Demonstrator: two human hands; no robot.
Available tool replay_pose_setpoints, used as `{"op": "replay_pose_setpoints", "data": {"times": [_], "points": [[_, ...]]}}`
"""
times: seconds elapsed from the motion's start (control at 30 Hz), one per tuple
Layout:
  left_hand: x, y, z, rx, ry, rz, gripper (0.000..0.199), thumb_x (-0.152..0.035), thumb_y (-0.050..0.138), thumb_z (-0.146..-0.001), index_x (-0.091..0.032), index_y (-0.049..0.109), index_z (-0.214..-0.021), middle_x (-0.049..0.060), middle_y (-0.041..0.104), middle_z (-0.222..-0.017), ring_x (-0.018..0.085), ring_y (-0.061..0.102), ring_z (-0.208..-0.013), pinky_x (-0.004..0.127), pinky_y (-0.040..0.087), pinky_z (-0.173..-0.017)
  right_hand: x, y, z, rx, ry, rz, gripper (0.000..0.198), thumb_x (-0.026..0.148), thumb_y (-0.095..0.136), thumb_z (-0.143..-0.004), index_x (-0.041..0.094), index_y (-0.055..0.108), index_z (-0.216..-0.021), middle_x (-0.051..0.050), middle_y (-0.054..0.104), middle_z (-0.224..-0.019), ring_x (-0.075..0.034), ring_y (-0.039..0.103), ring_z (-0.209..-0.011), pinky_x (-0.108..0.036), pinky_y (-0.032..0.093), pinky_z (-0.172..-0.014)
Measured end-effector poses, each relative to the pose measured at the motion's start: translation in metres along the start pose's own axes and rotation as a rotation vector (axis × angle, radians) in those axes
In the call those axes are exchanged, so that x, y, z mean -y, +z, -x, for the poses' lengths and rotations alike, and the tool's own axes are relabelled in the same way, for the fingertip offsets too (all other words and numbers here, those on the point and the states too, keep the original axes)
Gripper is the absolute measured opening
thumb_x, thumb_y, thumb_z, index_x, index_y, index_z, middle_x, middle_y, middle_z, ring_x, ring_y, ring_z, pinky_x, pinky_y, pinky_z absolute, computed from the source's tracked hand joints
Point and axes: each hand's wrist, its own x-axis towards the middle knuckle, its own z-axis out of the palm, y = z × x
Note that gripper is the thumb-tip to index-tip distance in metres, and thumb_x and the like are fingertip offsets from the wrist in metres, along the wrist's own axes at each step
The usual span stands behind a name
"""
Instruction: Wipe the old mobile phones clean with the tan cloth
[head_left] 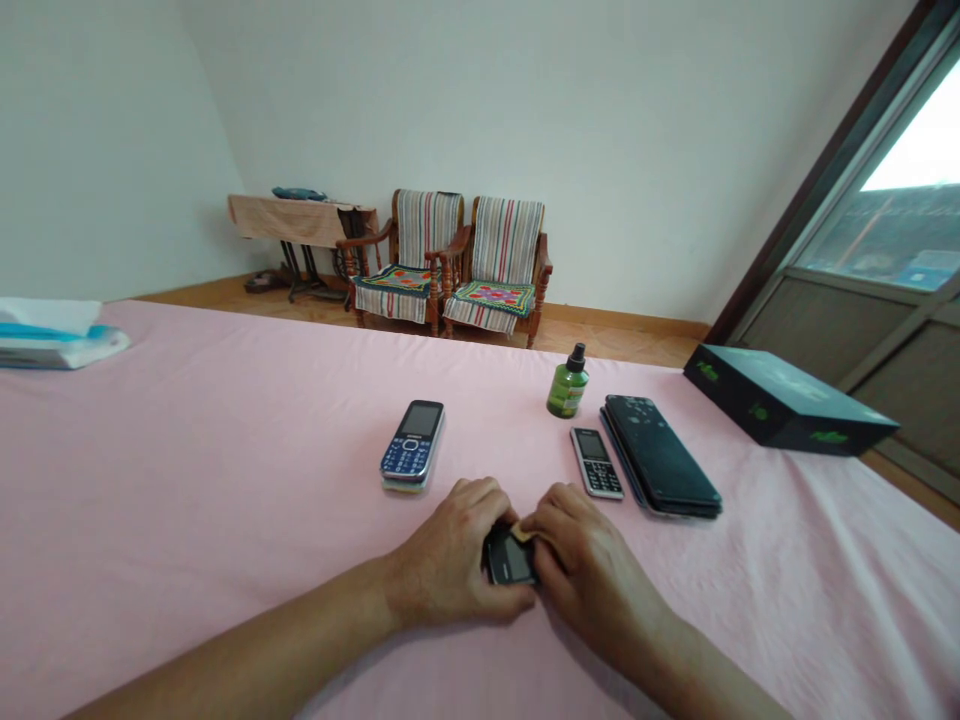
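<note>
Near the front of the pink-covered surface, my left hand [459, 552] is closed around a small dark mobile phone [510, 560], gripping its left side. Part of its screen shows between my hands; the rest is hidden by fingers. My right hand [581, 555] is closed at the phone's right side, pinching a small yellowish piece [519, 532], maybe cloth or sponge, against the phone. Beyond my left hand lies a blue-and-silver keypad phone [413, 440] on top of something thin and pale. A slim silver-and-black keypad phone [597, 463] lies past my right hand.
Right of the slim phone is a stack of dark, flat phones or tablets [660, 455]. A green spray bottle [568, 385] stands behind, with a black box [784, 400] farther right. A tissue pack [56, 345] sits at far left. Two wooden chairs [491, 255] are against the wall.
</note>
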Motion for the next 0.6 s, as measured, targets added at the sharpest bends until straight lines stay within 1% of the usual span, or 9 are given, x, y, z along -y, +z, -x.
{"op": "replay_pose_setpoints", "data": {"times": [0.07, 0.13, 0.2, 0.27, 0.33, 0.37, 0.43, 0.5, 0.6], "points": [[0.000, -0.004, 0.000, 0.023, -0.006, 0.002, 0.046, -0.027, 0.087, -0.056, -0.016, 0.057, -0.090, 0.003, 0.059, -0.089, 0.023, 0.055, -0.084, 0.034, 0.045, -0.076, -0.013, -0.007, 0.005, -0.087, 0.079, 0.058, 0.018, 0.004, 0.045, -0.081, 0.016, 0.059, -0.078, -0.007, 0.055, -0.081, -0.022, 0.051, -0.078, -0.035, 0.040, -0.070], [0.002, -0.006, 0.000, 0.027, 0.011, 0.003, 0.049, -0.027, 0.088, -0.058, -0.015, 0.060, -0.097, 0.005, 0.060, -0.094, 0.024, 0.056, -0.088, 0.035, 0.047, -0.079, -0.023, -0.013, 0.008, -0.154, 0.137, 0.090, 0.017, 0.007, 0.045, -0.083, 0.017, 0.057, -0.075, -0.006, 0.054, -0.078, -0.022, 0.052, -0.077, -0.035, 0.040, -0.069], [0.006, -0.006, 0.000, 0.024, 0.055, 0.011, 0.050, -0.026, 0.085, -0.064, -0.016, 0.061, -0.107, 0.007, 0.060, -0.101, 0.025, 0.056, -0.094, 0.038, 0.048, -0.085, -0.030, -0.017, 0.009, -0.214, 0.178, 0.089, 0.018, 0.010, 0.043, -0.085, 0.017, 0.057, -0.076, -0.006, 0.055, -0.079, -0.022, 0.053, -0.078, -0.036, 0.040, -0.071], [0.012, -0.003, 0.000, -0.015, 0.091, 0.011, 0.047, -0.021, 0.078, -0.075, -0.017, 0.060, -0.118, 0.010, 0.058, -0.114, 0.026, 0.055, -0.104, 0.040, 0.047, -0.093, -0.033, -0.019, 0.009, -0.244, 0.218, 0.064, 0.020, 0.013, 0.042, -0.087, 0.017, 0.060, -0.079, -0.007, 0.057, -0.081, -0.022, 0.055, -0.079, -0.036, 0.041, -0.073], [0.016, 0.000, 0.001, -0.098, 0.088, -0.005, 0.040, -0.013, 0.066, -0.084, -0.017, 0.059, -0.124, 0.012, 0.053, -0.125, 0.025, 0.052, -0.114, 0.040, 0.044, -0.099, -0.032, -0.020, 0.008, -0.229, 0.252, 0.024, 0.021, 0.014, 0.042, -0.087, 0.017, 0.062, -0.080, -0.007, 0.058, -0.081, -0.022, 0.056, -0.077, -0.035, 0.042, -0.071], [0.018, 0.001, 0.000, -0.143, 0.075, -0.009, 0.038, -0.011, 0.062, -0.086, -0.017, 0.059, -0.124, 0.012, 0.052, -0.126, 0.025, 0.051, -0.116, 0.040, 0.043, -0.101, -0.031, -0.019, 0.008, -0.208, 0.262, -0.003, 0.021, 0.014, 0.042, -0.086, 0.017, 0.062, -0.079, -0.007, 0.059, -0.080, -0.021, 0.056, -0.075, -0.034, 0.042, -0.069], [0.020, 0.002, 0.000, -0.188, 0.048, 0.005, 0.035, -0.011, 0.059, -0.088, -0.016, 0.060, -0.123, 0.012, 0.055, -0.121, 0.024, 0.054, -0.113, 0.039, 0.044, -0.100, -0.026, -0.018, 0.008, -0.169, 0.267, -0.064, 0.021, 0.013, 0.043, -0.084, 0.017, 0.063, -0.077, -0.006, 0.059, -0.077, -0.021, 0.057, -0.072, -0.032, 0.041, -0.065], [0.020, 0.001, -0.001, -0.166, 0.043, 0.037, 0.036, -0.016, 0.064, -0.088, -0.015, 0.059, -0.123, 0.011, 0.059, -0.115, 0.023, 0.056, -0.109, 0.038, 0.046, -0.097, -0.021, -0.015, 0.009, -0.140, 0.250, -0.114, 0.020, 0.011, 0.044, -0.082, 0.017, 0.063, -0.076, -0.005, 0.060, -0.075, -0.020, 0.057, -0.071, -0.031, 0.041, -0.063], [0.017, -0.001, -0.002, -0.096, 0.060, 0.044, 0.042, -0.025, 0.071, -0.084, -0.014, 0.059, -0.122, 0.011, 0.063, -0.112, 0.026, 0.057, -0.106, 0.041, 0.048, -0.094, -0.016, -0.012, 0.010, -0.126, 0.219, -0.136, 0.021, 0.007, 0.045, -0.079, 0.017, 0.063, -0.076, -0.004, 0.059, -0.075, -0.019, 0.058, -0.071, -0.030, 0.040, -0.064]]}}
